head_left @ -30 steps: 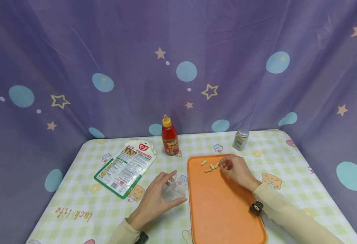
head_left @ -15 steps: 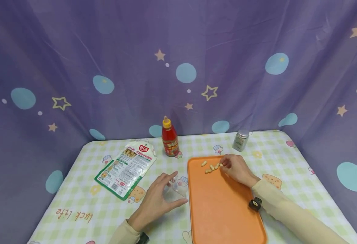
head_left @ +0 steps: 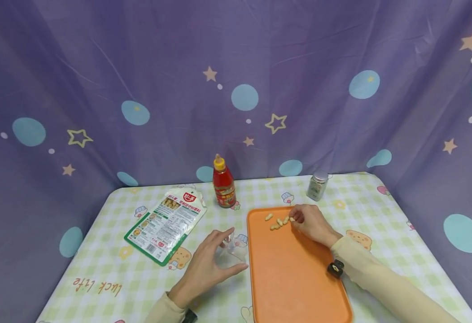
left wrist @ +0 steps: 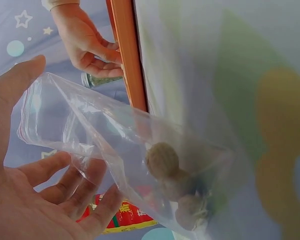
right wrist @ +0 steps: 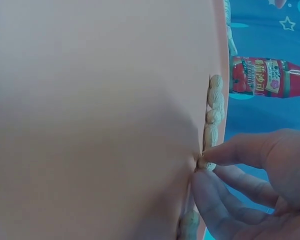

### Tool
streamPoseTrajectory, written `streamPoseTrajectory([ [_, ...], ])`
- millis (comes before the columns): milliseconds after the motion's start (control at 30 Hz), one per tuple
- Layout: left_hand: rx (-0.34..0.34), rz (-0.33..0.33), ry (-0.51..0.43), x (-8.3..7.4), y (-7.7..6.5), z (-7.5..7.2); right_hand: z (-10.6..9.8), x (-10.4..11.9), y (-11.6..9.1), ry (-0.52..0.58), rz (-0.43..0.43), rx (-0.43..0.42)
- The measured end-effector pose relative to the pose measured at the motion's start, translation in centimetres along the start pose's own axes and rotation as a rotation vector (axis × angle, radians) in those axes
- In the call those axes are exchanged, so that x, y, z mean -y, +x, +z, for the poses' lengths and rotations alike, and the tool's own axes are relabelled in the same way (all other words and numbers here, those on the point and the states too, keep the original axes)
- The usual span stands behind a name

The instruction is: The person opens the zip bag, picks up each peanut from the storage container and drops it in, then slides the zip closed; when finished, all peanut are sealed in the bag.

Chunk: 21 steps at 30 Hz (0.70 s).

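My left hand (head_left: 207, 262) is curved round a clear zip bag (left wrist: 100, 125), thumb and fingers spread apart at its mouth. Inside the bag's lower part lie brown, ridged things (left wrist: 162, 160) that look like peanuts in the shell. Over the far end of the orange tray (head_left: 290, 278), my right hand (head_left: 312, 224) pinches a peanut (right wrist: 204, 164) between thumb and index finger, low against the tray. Several unshelled peanuts (head_left: 279, 222) lie just left of those fingertips. The right wrist view shows one more peanut (right wrist: 189, 225) on the tray, on the hand's other side.
A red sauce bottle (head_left: 225, 188) with a yellow cap stands behind the tray's left corner. Flat on the checked cloth at left lies a white-and-green food packet (head_left: 167, 224). The small silver-lidded jar (head_left: 317, 187) stands beyond the tray at right, before the purple curtain (head_left: 308, 89).
The right fingertips have shifted very slightly, and a pale peanut end now shows at them. My left hand and the bag stay where they were.
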State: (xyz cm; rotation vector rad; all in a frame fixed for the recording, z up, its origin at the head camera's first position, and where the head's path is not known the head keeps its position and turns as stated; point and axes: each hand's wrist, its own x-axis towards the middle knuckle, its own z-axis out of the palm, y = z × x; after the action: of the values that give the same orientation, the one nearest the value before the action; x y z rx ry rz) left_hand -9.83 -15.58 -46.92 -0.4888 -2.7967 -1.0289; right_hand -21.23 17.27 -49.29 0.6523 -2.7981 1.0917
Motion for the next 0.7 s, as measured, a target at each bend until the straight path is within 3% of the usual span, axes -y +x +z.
streamPoseTrajectory([
  [367, 0.023, -0.018, 0.002, 0.0, 0.0, 0.0, 0.3, 1.7, -0.5, 0.049, -0.029, -0.034],
  [567, 0.019, -0.017, 0.007, 0.0, 0.0, 0.0, 0.7, 4.1, -0.9, 0.056, -0.056, -0.064],
  [700, 0.016, -0.011, 0.001, -0.1, 0.1, 0.0, 0.9, 5.9, -1.4, 0.103, -0.058, -0.035],
])
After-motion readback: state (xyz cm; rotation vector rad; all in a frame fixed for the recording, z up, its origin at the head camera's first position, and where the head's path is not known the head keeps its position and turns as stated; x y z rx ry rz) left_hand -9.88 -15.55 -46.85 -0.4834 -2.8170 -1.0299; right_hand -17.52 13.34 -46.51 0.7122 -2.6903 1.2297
